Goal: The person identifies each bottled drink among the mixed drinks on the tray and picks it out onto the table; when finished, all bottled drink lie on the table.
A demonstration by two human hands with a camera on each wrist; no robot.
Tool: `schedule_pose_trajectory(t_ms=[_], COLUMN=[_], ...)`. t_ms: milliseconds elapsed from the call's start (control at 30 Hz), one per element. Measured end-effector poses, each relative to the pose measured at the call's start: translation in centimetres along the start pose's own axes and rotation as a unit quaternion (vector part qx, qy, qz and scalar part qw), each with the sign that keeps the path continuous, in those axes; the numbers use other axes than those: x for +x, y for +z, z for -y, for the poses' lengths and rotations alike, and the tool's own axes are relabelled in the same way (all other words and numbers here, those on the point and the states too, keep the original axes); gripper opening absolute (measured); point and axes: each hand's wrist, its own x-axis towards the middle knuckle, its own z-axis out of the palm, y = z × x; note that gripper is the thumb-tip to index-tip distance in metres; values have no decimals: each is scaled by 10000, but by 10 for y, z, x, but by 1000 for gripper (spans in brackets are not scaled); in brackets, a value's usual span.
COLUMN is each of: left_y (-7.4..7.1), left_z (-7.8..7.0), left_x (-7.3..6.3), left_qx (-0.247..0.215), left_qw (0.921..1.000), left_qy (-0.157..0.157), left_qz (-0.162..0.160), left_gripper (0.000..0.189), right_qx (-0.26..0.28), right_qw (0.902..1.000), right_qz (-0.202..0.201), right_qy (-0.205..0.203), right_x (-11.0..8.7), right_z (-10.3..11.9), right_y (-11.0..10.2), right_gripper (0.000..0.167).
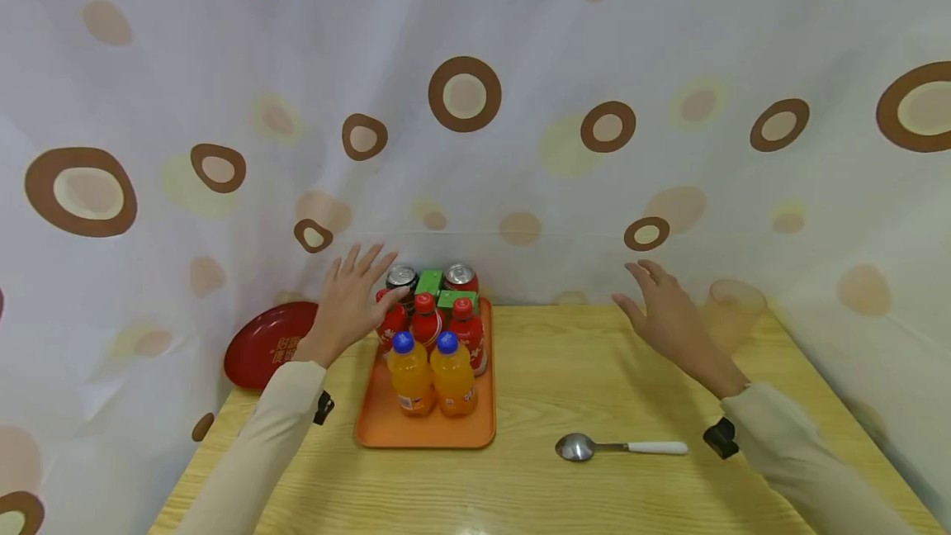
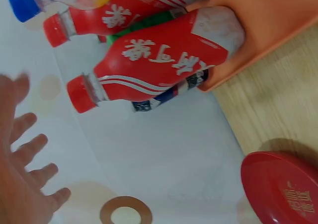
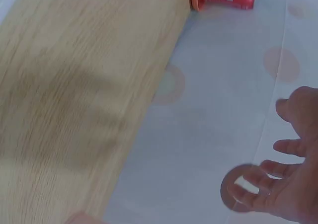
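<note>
My left hand [image 1: 343, 312] hovers at the left rear of an orange tray [image 1: 423, 436], fingers spread and straight, holding nothing. In the head view it overlaps a red bottle [image 1: 390, 324]; in the left wrist view a gap separates its fingers from the bottle caps. Two orange soda bottles [image 1: 455, 382] with blue caps stand at the tray's middle, before three red-capped bottles. Behind them are a dark can [image 1: 402, 277], a red can [image 1: 461, 277] and green boxes [image 1: 429, 283]. My right hand [image 1: 669, 324] is raised over the table's right side, fingers loosely bent, nothing in it.
A red oval plate [image 1: 260, 349] with gold characters leans at the left against the patterned curtain [image 1: 520, 147]. On the wooden table [image 1: 557, 370], a spoon [image 1: 594, 447] with a white handle lies front right. A pale cup-shaped thing [image 1: 738, 295] stands behind my right wrist.
</note>
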Motion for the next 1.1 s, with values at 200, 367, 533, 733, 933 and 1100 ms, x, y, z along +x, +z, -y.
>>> schedule_pose_trajectory(t_ms=[200, 367, 533, 733, 933, 1100], left_y=[6, 9, 13, 20, 32, 37], left_z=[11, 17, 19, 22, 32, 34], left_x=[-7, -14, -21, -28, -36, -46], left_qx=[-638, -811, -1048, -1566, -1820, -2214], left_qw=[9928, 9913, 9885, 9796, 9719, 9576], left_qy=[-179, -374, -798, -1141, -1410, -1830], left_qz=[-1001, -968, -743, -526, -484, -220], left_gripper=[30, 26, 28, 29, 29, 30], right_qx=[668, 1327, 1994, 2590, 3422, 4162], right_qw=[9973, 9905, 9786, 9638, 9377, 9049], right_qz=[-153, 1, 95, 128, 503, 892], right_qy=[-252, -366, -500, -618, -335, -50], right_x=[0, 1, 0, -1, 0, -5], right_z=[23, 43, 61, 82, 108, 129], right_y=[17, 32, 48, 64, 77, 90], right_gripper=[41, 41, 34, 23, 26, 41])
